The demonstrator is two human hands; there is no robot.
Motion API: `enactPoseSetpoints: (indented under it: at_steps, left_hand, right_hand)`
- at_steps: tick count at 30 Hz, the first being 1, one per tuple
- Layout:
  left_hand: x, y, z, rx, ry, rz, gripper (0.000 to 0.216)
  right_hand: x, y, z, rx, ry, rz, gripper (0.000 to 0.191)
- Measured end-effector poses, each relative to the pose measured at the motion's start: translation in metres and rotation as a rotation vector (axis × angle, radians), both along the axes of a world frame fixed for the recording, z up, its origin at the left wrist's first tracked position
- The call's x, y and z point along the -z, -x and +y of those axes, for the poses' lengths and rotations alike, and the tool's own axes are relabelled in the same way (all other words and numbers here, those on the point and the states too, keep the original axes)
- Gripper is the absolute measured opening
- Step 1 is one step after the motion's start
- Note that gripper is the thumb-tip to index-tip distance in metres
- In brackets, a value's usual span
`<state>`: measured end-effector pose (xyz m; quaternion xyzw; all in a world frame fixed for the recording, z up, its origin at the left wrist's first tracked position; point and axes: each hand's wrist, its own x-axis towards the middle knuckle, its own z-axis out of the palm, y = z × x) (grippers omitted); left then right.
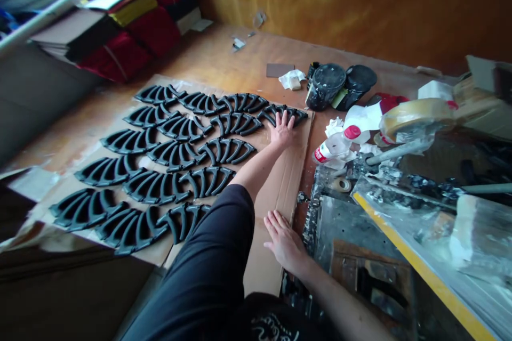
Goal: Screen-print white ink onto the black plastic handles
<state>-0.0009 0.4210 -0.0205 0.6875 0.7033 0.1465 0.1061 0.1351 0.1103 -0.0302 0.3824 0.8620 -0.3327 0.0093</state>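
Black, ribbed, fan-shaped pieces (128,141) lie in rows on the cardboard sheet (276,192), with a lone piece (299,115) at the sheet's far right corner. The left hand (283,128), fingers spread wide, touches that lone piece from above. The right hand (285,242) is open too, fingers slightly apart, laid on the sheet near its right edge. The dark left sleeve (216,256) hides some of the sheet. Right of the sheet are a red-capped bottle (334,147) and a tape roll (416,117); beyond its far right corner, black tubs (327,84); beyond its far left, red bundles (124,53).
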Motion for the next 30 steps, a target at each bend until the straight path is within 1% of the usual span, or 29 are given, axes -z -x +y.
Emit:
enactPoseSetpoints:
  at_steps: [2, 4, 7, 10, 12, 13, 15, 17, 18, 20, 22, 24, 26, 27, 28, 29, 30]
  left_hand:
    - [0.008, 0.000, -0.032, 0.102, -0.097, -0.076, 0.064]
    - [0.012, 0.000, -0.075, 0.119, -0.167, -0.205, 0.057]
    - [0.013, 0.005, -0.151, 0.000, -0.197, -0.422, 0.049]
    - [0.015, 0.010, -0.229, -0.182, -0.164, -0.605, 0.044]
    - [0.021, 0.010, -0.275, -0.294, -0.157, -0.679, 0.043]
    - [0.025, 0.009, -0.295, -0.331, -0.163, -0.695, 0.042]
    - [0.031, 0.006, -0.329, -0.373, -0.180, -0.693, 0.041]
    - [0.034, 0.001, -0.354, -0.397, -0.187, -0.680, 0.039]
    - [0.034, -0.001, -0.363, -0.412, -0.181, -0.685, 0.039]
    - [0.027, -0.008, -0.378, -0.459, -0.149, -0.721, 0.039]
    - [0.013, -0.017, -0.387, -0.524, -0.107, -0.757, 0.040]
    - [-0.006, -0.031, -0.388, -0.569, -0.103, -0.810, 0.042]
    - [-0.034, -0.052, -0.378, -0.559, -0.141, -0.931, 0.044]
    - [-0.051, -0.066, -0.370, -0.525, -0.168, -1.010, 0.046]
    - [-0.070, -0.081, -0.361, -0.479, -0.192, -1.093, 0.048]
    - [-0.091, -0.098, -0.351, -0.421, -0.213, -1.162, 0.050]
    - [-0.112, -0.115, -0.342, -0.343, -0.236, -1.215, 0.051]
  right_hand:
    - [0.000, 0.000, -0.001, -0.013, 0.000, -0.016, 0.072]
    - [-0.001, 0.000, 0.000, -0.030, 0.010, -0.033, 0.071]
    - [-0.001, -0.002, 0.003, -0.056, 0.021, -0.036, 0.070]
    - [-0.003, -0.002, 0.007, -0.057, 0.013, -0.026, 0.069]
    - [-0.008, -0.001, 0.010, -0.064, 0.001, -0.021, 0.069]
    - [-0.012, -0.001, 0.011, -0.081, -0.001, -0.021, 0.066]
    - [-0.026, -0.007, 0.011, -0.131, 0.017, -0.017, 0.055]
    - [-0.045, -0.027, 0.008, -0.171, 0.035, 0.032, 0.042]
    - [-0.056, -0.042, 0.005, -0.172, 0.025, 0.080, 0.037]
    - [-0.076, -0.084, -0.005, -0.122, -0.038, 0.183, 0.036]
    - [-0.090, -0.135, -0.016, -0.020, -0.132, 0.215, 0.041]
    - [-0.094, -0.185, -0.028, 0.061, -0.203, 0.157, 0.050]
    - [-0.092, -0.223, -0.040, 0.053, -0.232, 0.087, 0.062]
    - [-0.090, -0.237, -0.047, 0.022, -0.231, 0.070, 0.066]
    - [-0.089, -0.246, -0.054, -0.021, -0.222, 0.071, 0.066]
    - [-0.089, -0.253, -0.061, -0.068, -0.204, 0.091, 0.061]
    - [-0.091, -0.257, -0.067, -0.115, -0.176, 0.125, 0.052]
